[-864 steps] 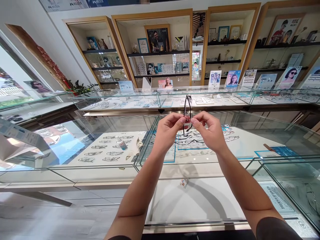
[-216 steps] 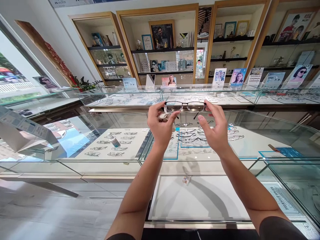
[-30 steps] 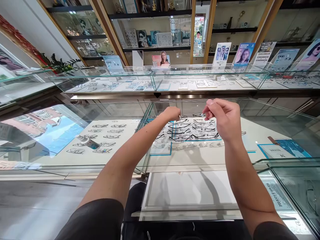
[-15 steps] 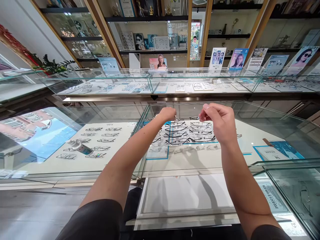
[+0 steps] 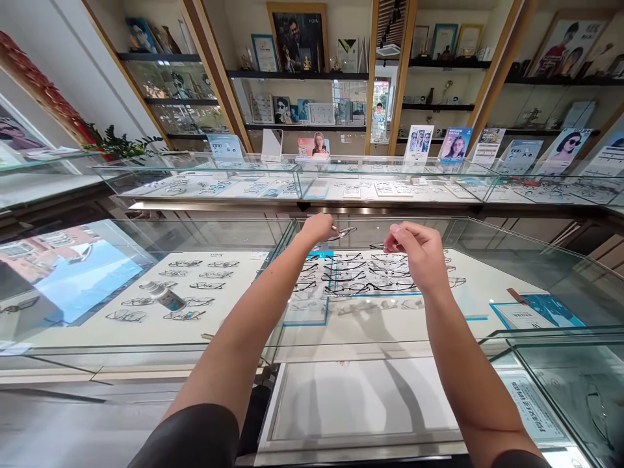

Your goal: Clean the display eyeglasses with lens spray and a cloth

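Note:
My left hand [image 5: 318, 227] reaches over the far end of the display counter, its fingers closed on a pair of dark-framed eyeglasses [image 5: 346, 233] that stick out to the right, above the rows. To the right, my right hand [image 5: 420, 250] is raised with thumb and fingers pinched together; what they hold, if anything, is hidden. Between and below the hands, several eyeglasses [image 5: 346, 276] lie in rows on a clear blue-edged tray [image 5: 327, 313]. The far eyeglasses beside my right hand are partly covered by it.
A small white-capped bottle [image 5: 168, 298] stands on the glass at left, above more eyeglasses [image 5: 127, 316]. A blue-and-white card [image 5: 521, 316] lies at right. An open white drawer [image 5: 361, 400] is in front of me. Another glass showcase [image 5: 351, 170] with advertising cards stands behind.
My left hand has lifted the eyeglasses clear of the far row. My right hand stays pinched in nearly the same place. The camera view has tilted upward.

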`<state>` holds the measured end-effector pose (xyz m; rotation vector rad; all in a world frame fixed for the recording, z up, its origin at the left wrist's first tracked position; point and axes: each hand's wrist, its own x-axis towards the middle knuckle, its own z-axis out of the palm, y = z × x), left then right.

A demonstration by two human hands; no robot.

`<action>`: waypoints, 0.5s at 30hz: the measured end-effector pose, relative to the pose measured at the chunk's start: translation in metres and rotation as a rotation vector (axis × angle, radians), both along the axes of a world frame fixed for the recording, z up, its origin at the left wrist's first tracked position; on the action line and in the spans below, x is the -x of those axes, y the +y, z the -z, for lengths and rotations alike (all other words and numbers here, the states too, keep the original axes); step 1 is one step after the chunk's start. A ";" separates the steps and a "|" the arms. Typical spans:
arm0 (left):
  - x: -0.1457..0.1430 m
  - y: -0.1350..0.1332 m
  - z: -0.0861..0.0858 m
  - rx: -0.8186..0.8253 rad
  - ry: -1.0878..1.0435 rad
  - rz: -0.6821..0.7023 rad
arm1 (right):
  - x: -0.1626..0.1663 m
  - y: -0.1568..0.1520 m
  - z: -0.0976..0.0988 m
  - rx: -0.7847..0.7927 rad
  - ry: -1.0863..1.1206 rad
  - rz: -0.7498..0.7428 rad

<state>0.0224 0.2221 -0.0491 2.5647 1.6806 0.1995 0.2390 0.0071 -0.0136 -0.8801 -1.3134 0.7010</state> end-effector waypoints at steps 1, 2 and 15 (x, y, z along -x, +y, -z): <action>0.005 -0.009 -0.011 -0.036 -0.051 -0.003 | 0.000 0.000 0.000 -0.001 0.001 0.000; 0.010 -0.021 -0.021 -0.070 -0.115 -0.001 | 0.001 -0.001 0.000 -0.004 0.001 0.000; 0.023 -0.216 -0.069 -0.029 -1.422 0.228 | 0.021 -0.026 -0.009 0.146 0.441 -0.422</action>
